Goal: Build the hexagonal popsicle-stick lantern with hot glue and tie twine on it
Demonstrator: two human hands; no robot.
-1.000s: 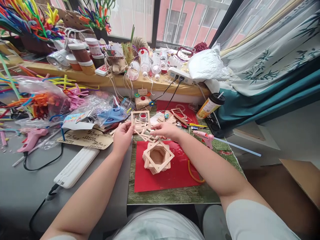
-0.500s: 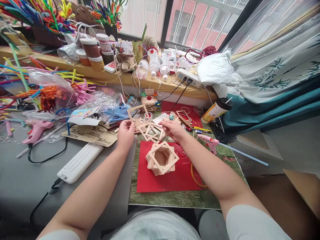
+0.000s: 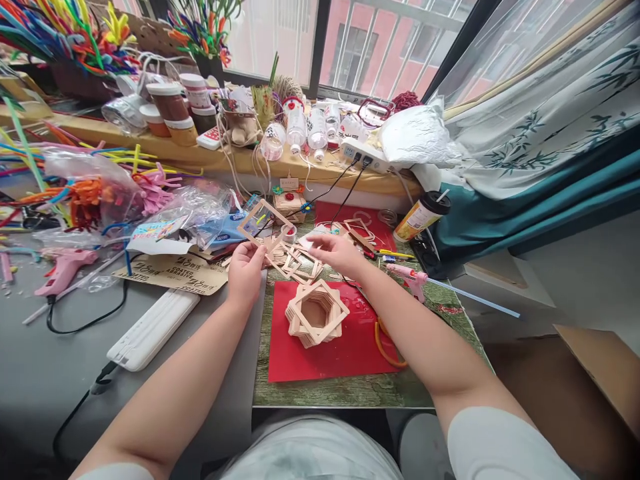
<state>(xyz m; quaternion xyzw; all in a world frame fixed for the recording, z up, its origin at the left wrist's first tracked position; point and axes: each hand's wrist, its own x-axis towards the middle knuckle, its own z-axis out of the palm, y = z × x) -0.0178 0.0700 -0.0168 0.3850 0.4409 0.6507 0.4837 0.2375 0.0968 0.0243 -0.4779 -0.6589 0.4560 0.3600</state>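
My left hand (image 3: 246, 272) pinches a square wooden stick frame (image 3: 256, 212), held up and tilted above the work surface. To its right my right hand (image 3: 337, 255) has its fingers apart above the pile of loose wooden frames (image 3: 303, 263), and nothing shows between them. In front of both hands, a stack of wooden square frames (image 3: 319, 313), each turned against the one below, stands on a red sheet (image 3: 285, 360). The stack has an open hollow in its middle.
Pink glue guns lie at left (image 3: 67, 267) and right (image 3: 413, 280). A white power bank-like box (image 3: 153, 330), sandpaper (image 3: 175, 275), an orange ring (image 3: 385, 350) and a drink cup (image 3: 423, 217) surround the work area. Jars and bottles line the sill.
The wooden frame in my left hand has turned and tilted. My right hand has opened its fingers. The whole view has shifted slightly.
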